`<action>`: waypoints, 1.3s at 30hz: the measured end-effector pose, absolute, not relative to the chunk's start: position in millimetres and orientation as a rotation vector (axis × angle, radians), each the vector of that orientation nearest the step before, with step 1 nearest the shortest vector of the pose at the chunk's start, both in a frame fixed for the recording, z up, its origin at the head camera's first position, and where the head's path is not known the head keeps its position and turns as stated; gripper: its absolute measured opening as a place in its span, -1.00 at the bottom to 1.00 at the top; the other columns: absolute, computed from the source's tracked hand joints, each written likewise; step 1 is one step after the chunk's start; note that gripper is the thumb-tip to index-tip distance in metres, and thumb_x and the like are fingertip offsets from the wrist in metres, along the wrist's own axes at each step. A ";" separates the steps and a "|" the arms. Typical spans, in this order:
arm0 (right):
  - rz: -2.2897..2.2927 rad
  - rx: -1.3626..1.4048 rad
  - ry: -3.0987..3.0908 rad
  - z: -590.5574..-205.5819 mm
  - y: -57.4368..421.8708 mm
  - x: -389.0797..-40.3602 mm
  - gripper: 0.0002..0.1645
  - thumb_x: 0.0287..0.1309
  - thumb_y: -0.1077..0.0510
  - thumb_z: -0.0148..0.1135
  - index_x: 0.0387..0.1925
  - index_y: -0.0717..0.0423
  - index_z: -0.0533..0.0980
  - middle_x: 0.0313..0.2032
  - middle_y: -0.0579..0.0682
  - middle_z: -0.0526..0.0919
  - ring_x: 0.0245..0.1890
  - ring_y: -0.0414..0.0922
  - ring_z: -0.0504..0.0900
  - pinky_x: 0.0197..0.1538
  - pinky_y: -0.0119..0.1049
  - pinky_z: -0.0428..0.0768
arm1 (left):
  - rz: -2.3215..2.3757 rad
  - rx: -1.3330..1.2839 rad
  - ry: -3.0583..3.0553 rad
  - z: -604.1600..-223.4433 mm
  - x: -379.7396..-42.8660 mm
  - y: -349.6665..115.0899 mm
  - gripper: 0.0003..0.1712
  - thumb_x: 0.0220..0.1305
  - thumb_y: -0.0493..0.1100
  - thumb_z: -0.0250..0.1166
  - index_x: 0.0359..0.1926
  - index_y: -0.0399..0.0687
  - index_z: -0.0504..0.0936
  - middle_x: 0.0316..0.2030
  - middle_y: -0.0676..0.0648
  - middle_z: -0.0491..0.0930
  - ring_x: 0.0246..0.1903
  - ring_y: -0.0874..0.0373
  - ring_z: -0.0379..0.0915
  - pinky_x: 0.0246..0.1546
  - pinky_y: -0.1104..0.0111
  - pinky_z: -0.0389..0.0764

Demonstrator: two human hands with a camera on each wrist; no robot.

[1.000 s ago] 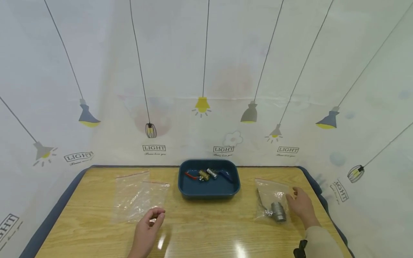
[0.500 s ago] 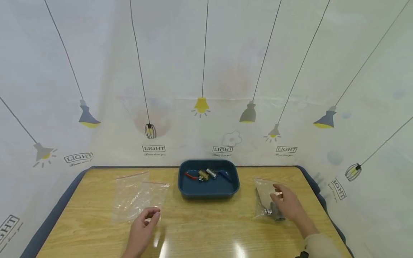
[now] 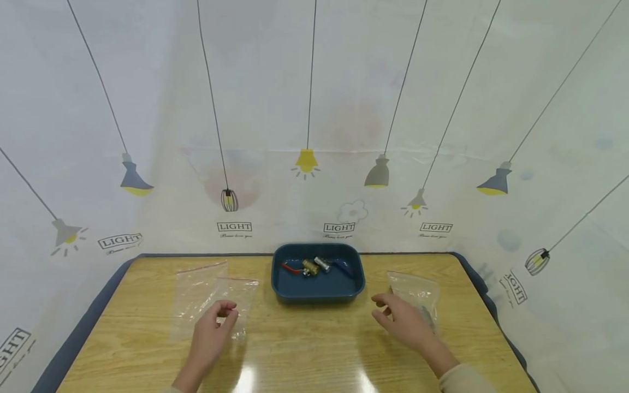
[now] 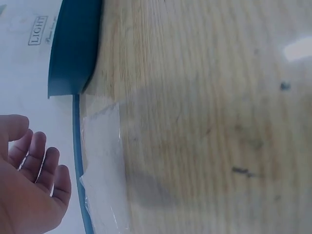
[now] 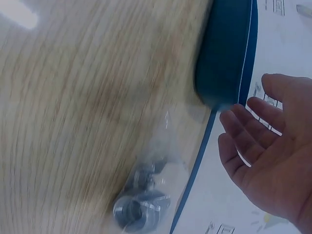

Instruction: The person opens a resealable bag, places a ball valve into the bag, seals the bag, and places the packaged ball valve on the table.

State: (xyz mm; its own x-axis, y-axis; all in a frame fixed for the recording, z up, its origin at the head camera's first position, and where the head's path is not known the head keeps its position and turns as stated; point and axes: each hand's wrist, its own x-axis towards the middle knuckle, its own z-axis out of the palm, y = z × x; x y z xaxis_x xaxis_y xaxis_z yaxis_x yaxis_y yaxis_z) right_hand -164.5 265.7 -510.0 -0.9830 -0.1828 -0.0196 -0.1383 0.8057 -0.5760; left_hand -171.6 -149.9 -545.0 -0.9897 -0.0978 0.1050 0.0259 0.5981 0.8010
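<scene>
My left hand (image 3: 211, 330), holding nothing, hovers with loosely bent fingers over two flat, clear zip bags (image 3: 196, 295) at the left. The left wrist view shows its curled fingers (image 4: 41, 163) and a bag edge (image 4: 105, 165) below. My right hand (image 3: 405, 325) also holds nothing and overlaps a filled zip bag (image 3: 417, 281) in the head view, partly hiding it. Inside that bag lies a grey metal ball valve (image 5: 141, 212). Between the hands, at the back, a blue tray (image 3: 316, 292) contains a brass valve (image 3: 310, 267) with a red lever and a silver valve (image 3: 322, 264) with a blue lever.
The wooden table (image 3: 304, 349) reaches back to a pale wall covering (image 3: 275, 109) printed with hanging lamps. A dark blue edge (image 3: 100, 305) borders the table at the sides and back.
My right hand has moved left from beside the filled bag, across it, towards the tray. My left hand has shifted slightly left and farther forward. The bags and tray stay put.
</scene>
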 end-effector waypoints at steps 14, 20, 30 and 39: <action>-0.934 -0.543 2.746 -522.0 221.6 -157.8 -0.49 0.27 -0.19 -0.05 0.09 0.02 0.41 -0.09 -0.01 0.59 -0.26 -0.28 0.55 -0.21 -0.33 0.53 | -0.801 0.051 -2.990 -561.0 -215.6 -165.3 -0.36 0.16 -0.05 0.19 0.22 -0.19 0.25 0.15 -0.37 0.33 0.07 -0.32 0.29 -0.04 -0.20 0.28; -1.002 -0.619 2.694 -524.4 200.7 -157.9 -0.50 0.27 -0.15 -0.02 0.09 0.06 0.41 -0.10 0.03 0.59 -0.25 -0.28 0.55 -0.18 -0.31 0.54 | -0.694 0.073 -3.064 -573.6 -225.7 -170.2 -0.14 0.15 0.10 0.16 0.37 -0.10 0.01 0.36 -0.39 -0.13 0.31 -0.37 -0.20 0.15 -0.32 -0.11; -1.040 -0.614 2.656 -526.6 186.7 -154.1 -0.53 0.26 -0.13 -0.01 0.09 0.01 0.41 -0.12 0.01 0.59 -0.26 -0.34 0.53 -0.16 -0.31 0.54 | -0.662 0.059 -3.121 -577.2 -236.6 -172.9 -0.11 0.20 0.16 0.07 0.38 -0.16 -0.07 0.34 -0.46 -0.19 0.30 -0.41 -0.23 0.15 -0.31 -0.13; -1.068 -0.614 2.604 -528.1 187.2 -156.0 -0.54 0.26 -0.16 -0.02 0.09 -0.05 0.40 -0.12 0.00 0.60 -0.27 -0.36 0.54 -0.20 -0.39 0.53 | -0.632 0.086 -3.141 -569.5 -243.4 -170.9 -0.24 0.20 -0.04 0.03 0.35 -0.21 -0.01 0.24 -0.46 0.12 0.19 -0.41 0.04 0.03 -0.31 0.14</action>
State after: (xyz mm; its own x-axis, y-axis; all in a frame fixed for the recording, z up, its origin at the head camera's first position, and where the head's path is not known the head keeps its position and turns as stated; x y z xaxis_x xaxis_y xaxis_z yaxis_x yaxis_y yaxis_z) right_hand -156.0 187.2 -528.1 -0.8769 -0.4744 -0.0773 -0.2834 0.6403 -0.7140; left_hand -243.4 -170.9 -569.5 -0.9965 -0.0399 -0.0728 -0.0650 0.9208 0.3845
